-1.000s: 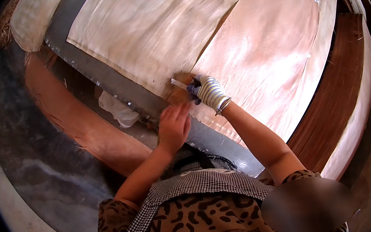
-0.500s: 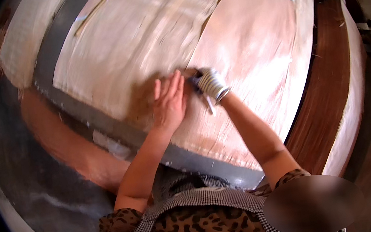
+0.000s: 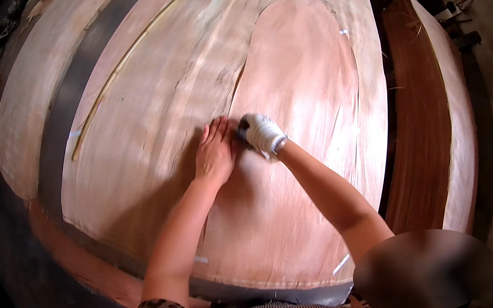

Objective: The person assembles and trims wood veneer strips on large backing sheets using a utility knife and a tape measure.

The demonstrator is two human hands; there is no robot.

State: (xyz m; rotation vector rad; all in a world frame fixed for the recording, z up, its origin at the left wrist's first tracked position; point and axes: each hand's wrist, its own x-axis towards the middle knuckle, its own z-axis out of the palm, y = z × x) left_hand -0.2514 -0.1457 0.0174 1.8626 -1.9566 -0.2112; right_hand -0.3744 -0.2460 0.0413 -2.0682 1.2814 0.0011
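Note:
A broad pale wood veneer sheet (image 3: 149, 110) lies before me, and a pinkish veneer piece (image 3: 304, 73) with a rounded far end lies on its right side. Bare and flat, my left hand (image 3: 216, 154) presses on the veneer beside the seam between the two, fingers stretched out and close together. Just right of it, my right hand (image 3: 261, 133) wears a white striped glove with dark fingertips. Its fingers are curled down against the pinkish piece near the seam. Whatever they grip is hidden and blurred.
A long thin strip (image 3: 124, 61) lies across the veneer at the left. Reddish-brown veneer (image 3: 418, 120) is stacked along the right side. A dark grey table edge (image 3: 68, 102) borders the work on the left. Small tape pieces (image 3: 341, 263) stick to the veneer.
My view has shifted, showing more of the veneer's far part. Both hands have moved farther along the seam. The pale stick-like end under my right hand no longer shows.

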